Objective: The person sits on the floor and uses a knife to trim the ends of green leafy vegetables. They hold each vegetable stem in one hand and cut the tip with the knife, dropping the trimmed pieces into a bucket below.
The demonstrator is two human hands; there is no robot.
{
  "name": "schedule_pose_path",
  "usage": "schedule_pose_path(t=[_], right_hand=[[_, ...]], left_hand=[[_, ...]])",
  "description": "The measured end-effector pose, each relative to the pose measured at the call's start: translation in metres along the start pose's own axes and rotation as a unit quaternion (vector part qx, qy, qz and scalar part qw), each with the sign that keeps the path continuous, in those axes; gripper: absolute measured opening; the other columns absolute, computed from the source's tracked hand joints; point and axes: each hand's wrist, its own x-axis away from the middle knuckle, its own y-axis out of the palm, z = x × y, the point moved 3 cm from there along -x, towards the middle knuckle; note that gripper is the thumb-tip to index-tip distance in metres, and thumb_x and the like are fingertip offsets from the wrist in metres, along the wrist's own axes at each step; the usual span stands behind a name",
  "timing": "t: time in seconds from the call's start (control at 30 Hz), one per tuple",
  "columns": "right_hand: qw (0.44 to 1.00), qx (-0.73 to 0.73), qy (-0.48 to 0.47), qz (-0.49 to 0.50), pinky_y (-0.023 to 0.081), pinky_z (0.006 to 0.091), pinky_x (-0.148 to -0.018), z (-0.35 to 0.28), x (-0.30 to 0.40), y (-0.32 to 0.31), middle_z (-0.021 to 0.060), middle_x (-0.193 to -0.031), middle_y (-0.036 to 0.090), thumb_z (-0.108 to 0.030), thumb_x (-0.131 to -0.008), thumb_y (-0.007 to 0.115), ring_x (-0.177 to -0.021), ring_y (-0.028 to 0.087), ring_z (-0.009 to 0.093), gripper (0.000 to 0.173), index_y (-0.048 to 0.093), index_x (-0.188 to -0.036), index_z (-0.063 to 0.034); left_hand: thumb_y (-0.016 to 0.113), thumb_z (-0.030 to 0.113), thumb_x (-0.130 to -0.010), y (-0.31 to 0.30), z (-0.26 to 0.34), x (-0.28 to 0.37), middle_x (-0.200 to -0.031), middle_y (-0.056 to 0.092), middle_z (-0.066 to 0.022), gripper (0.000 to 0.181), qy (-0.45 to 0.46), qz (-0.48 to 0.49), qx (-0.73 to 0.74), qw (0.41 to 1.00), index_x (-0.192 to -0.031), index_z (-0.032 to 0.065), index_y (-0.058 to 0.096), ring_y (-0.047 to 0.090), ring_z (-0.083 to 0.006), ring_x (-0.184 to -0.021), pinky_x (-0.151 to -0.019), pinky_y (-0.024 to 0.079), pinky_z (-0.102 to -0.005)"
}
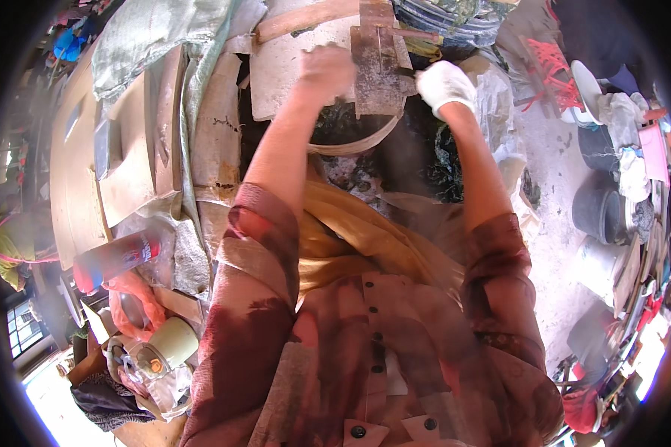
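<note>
Before me stands a rusty metal fixture with a flat, worn plate and a bar sticking out at its right. My bare left hand, blurred and curled like a fist, is at the left side of that plate. Whether anything is inside the curled fingers cannot be seen. My right hand wears a white knitted glove and is beside the plate's right edge, close to a short metal stub; its fingertips are hidden. Below the plate a pale curved band bows towards me over dark, tangled material.
A pale slab lies behind my left hand. Wooden boards and a woven sack are at left, with a printed cylinder nearer me. A dark bucket stands on the floor at right. Ochre cloth covers my lap.
</note>
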Motion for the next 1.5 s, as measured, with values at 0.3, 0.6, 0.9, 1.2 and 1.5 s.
schedule_pose_path(t=[0.3,0.6,0.9,1.2,1.5], right_hand=[[0.896,-0.422,-0.062,-0.119,0.038,0.0208,-0.043,0.016,0.033,-0.028,0.0040,-0.074,0.064,-0.049,-0.092,0.045,-0.052,0.052,0.007,0.049,0.062,-0.114,-0.0093],[0.890,-0.384,-0.202,-0.142,0.048,0.0239,-0.063,0.003,0.060,-0.032,0.0067,-0.118,0.060,-0.040,-0.098,0.028,-0.065,0.055,0.010,0.055,0.035,-0.142,-0.0064],[0.818,-0.516,-0.127,-0.219,0.039,0.0171,-0.044,0.040,0.057,-0.055,-0.0014,-0.078,0.064,-0.027,-0.089,0.061,-0.055,0.051,0.003,0.027,0.066,-0.108,-0.0079],[0.785,-0.579,-0.196,-0.102,0.040,0.0156,-0.046,0.045,0.048,-0.065,0.0023,-0.089,0.068,-0.018,-0.089,0.055,-0.056,0.053,0.003,0.027,0.066,-0.108,-0.0020],[0.728,-0.623,-0.156,-0.242,0.036,0.0166,-0.044,0.051,0.062,-0.067,-0.0012,-0.079,0.063,-0.019,-0.087,0.062,-0.054,0.049,0.002,0.030,0.064,-0.107,0.0024]], left_hand=[[0.042,0.042,-0.092,-0.037,-0.006,0.054,-0.103,0.064,-0.0197,0.042,0.065,0.056,0.091,0.992,-0.101,0.0071,0.065,0.060,-0.0375,-0.098,-0.087,0.046,-0.0457],[0.054,0.035,-0.091,-0.048,0.032,0.057,-0.083,0.064,-0.0225,0.037,0.153,0.144,0.382,0.900,-0.091,0.0006,0.066,0.063,-0.0355,-0.082,-0.077,0.049,-0.0399],[0.059,0.021,-0.093,-0.054,0.005,0.058,-0.080,0.062,0.0034,0.019,0.116,0.136,0.610,0.772,-0.099,0.0063,0.068,0.046,-0.0031,-0.060,-0.051,0.041,-0.0203],[0.061,0.022,-0.091,-0.056,0.028,0.070,-0.087,0.061,0.0049,0.019,0.182,0.006,0.760,0.624,-0.103,0.0097,0.068,0.042,-0.0022,-0.058,-0.050,0.038,-0.0186],[0.063,0.024,-0.089,-0.050,-0.009,0.043,-0.074,0.062,0.0004,0.020,0.055,0.211,0.305,0.927,-0.097,0.0065,0.065,0.054,-0.0106,-0.064,-0.059,0.047,-0.0281]])
